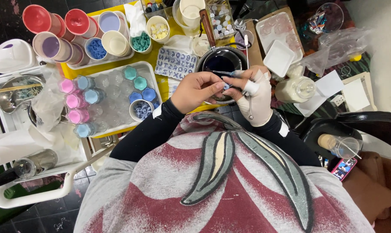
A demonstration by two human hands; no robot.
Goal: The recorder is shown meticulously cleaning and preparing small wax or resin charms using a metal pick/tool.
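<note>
Above the dark pan (221, 60), the bare left hand (195, 91) and gloved right hand (256, 92) pinch one small blue piece (226, 86), best kept steady.

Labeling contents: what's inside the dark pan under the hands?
Dark blue liquid fills the pan. The left hand and gloved right hand cover its near part, so anything there is hidden.

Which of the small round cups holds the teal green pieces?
The cup of teal pieces, right of the cup of blue pieces; the cream cup holds pale yellow ones.
</note>
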